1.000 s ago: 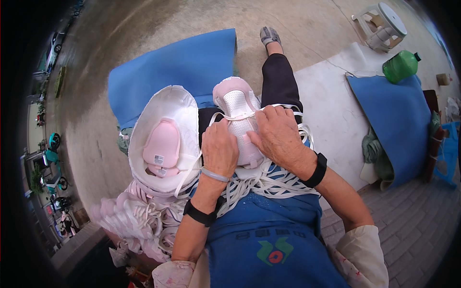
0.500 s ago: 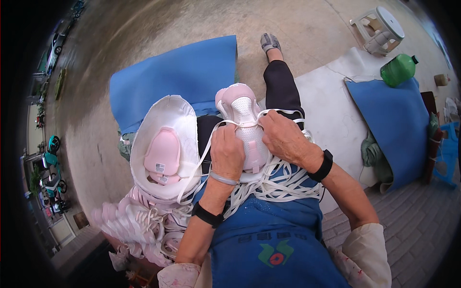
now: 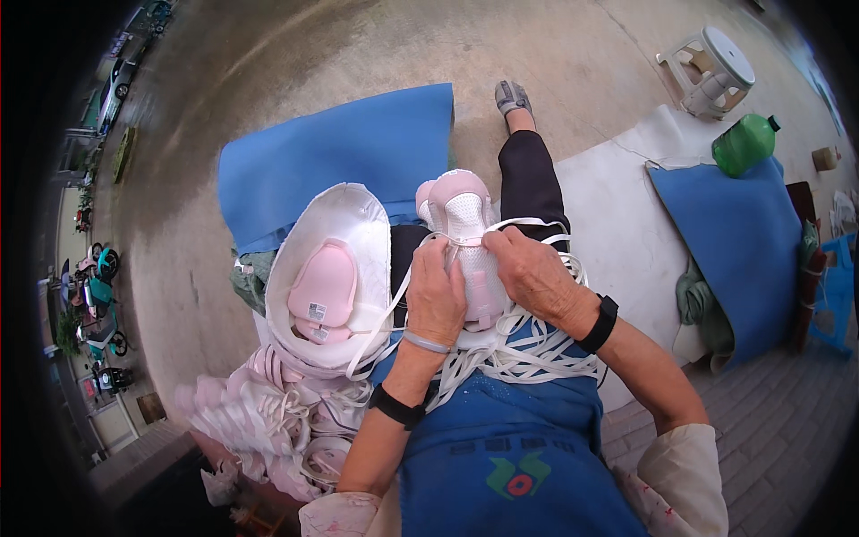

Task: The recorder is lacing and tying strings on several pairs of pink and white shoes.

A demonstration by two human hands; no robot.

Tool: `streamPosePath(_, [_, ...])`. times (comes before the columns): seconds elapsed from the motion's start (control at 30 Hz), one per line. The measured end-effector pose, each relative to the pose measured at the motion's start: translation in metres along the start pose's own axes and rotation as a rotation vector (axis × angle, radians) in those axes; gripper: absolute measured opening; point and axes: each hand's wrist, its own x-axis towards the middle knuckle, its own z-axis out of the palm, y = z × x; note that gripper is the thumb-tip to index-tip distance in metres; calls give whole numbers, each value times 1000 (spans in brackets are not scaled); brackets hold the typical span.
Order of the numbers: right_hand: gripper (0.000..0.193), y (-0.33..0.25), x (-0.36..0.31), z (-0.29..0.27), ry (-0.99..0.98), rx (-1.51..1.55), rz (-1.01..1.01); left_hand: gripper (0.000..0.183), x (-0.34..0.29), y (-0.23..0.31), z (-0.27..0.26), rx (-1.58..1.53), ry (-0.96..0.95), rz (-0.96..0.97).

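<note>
Both hands grip the pink shoe (image 3: 467,242) on the lap, left hand (image 3: 436,295) pinching a white lace (image 3: 385,318), right hand (image 3: 535,273) clamped alongside; better to draw each lace snug and flat, I'd say.

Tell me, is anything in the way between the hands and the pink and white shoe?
No. The left hand and right hand already rest on the pink and white shoe, with white laces lying around them.
</note>
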Motion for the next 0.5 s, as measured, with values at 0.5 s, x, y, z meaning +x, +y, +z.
streamPosePath(0.5, [10,-17,4,3,-54,-537,-194,42,-5,-2,8,74,47,-80])
